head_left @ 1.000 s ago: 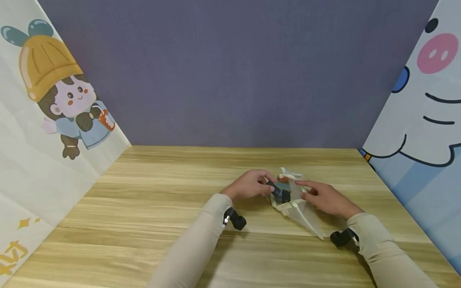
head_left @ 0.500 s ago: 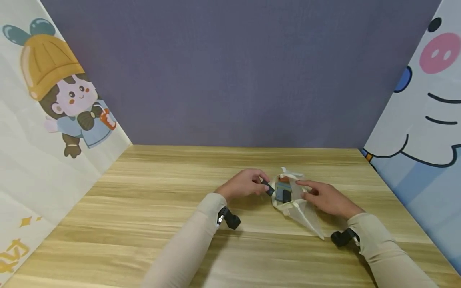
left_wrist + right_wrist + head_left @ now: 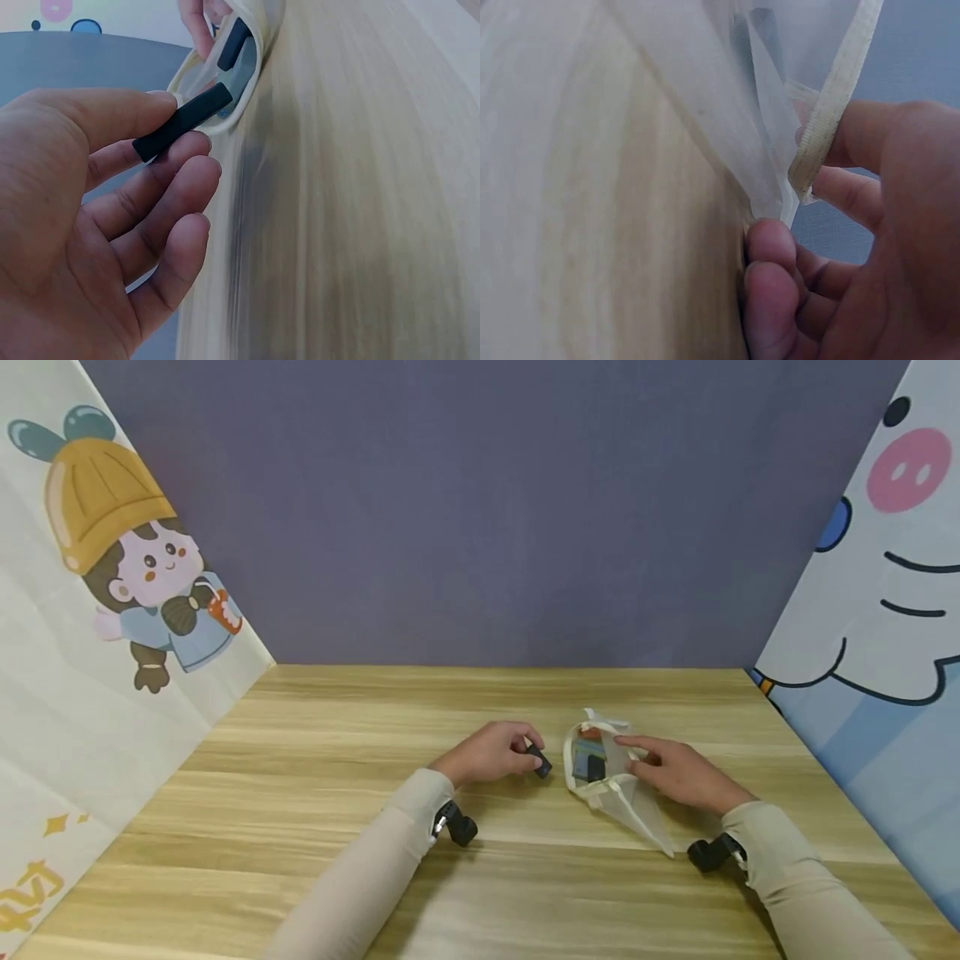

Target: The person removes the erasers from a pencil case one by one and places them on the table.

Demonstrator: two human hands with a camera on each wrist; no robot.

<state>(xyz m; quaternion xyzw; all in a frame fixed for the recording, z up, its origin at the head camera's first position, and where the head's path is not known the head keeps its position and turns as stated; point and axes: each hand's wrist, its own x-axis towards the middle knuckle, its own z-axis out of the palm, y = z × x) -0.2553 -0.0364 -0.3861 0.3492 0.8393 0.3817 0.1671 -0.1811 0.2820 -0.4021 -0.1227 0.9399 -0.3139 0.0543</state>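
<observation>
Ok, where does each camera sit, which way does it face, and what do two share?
Head: on the head, looking forward and down at the table and bag; left hand, right hand and both sleeves show.
Left wrist: on that wrist, facing the pinched black bar and, beyond it, the bag; left hand and part of the right hand show.
Right wrist: on that wrist, facing the bag close up; right hand shows.
Shared: head and left wrist both show the black bar, bag and both hands.

From where I stood, it looked like a recording booth. Wrist-worn cameras (image 3: pixel 461 830) showed, and a grey-blue panel (image 3: pixel 487 518) and cartoon-printed side walls (image 3: pixel 67 693) bordered the table (image 3: pixel 300 760).
</observation>
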